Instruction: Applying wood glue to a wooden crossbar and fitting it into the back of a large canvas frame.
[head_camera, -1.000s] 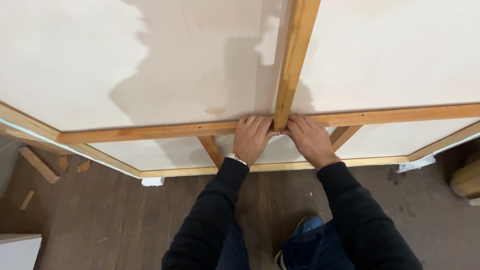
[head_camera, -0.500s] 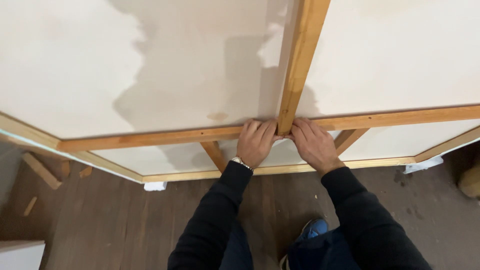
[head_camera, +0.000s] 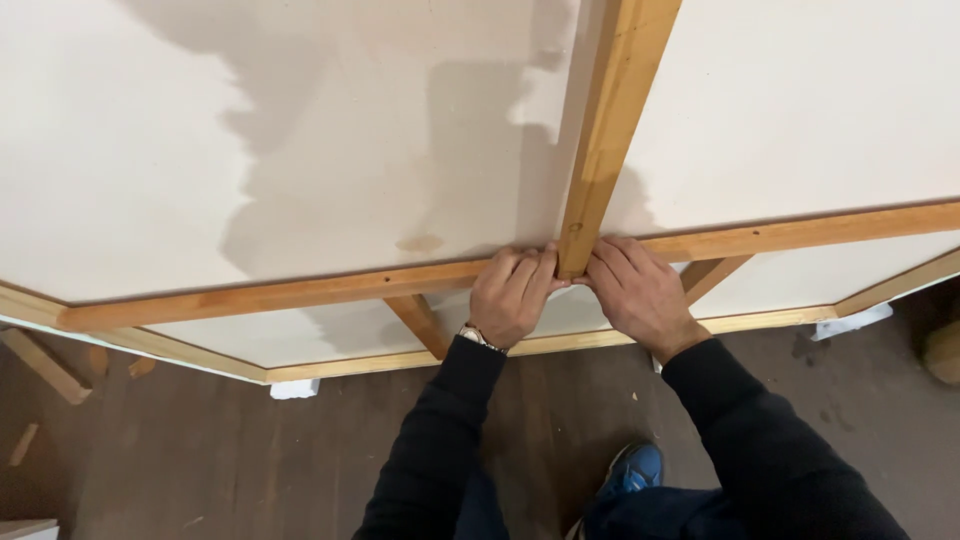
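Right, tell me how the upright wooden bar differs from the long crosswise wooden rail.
The upright wooden bar runs away up the white panel; the long crosswise wooden rail runs side to side. Both hands, left hand and right hand, press at the bar's near end; the rail stretches well beyond them. Both are light, bare timber.

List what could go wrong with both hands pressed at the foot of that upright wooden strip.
1. The left hand and right hand crowd the end of the upright wooden strip where it meets the horizontal rail; fingertips might get pinched at the joint.
2. The strip looks held only by the hands, so it may slide sideways off the rail.
3. Bare wood edges could leave splinters.
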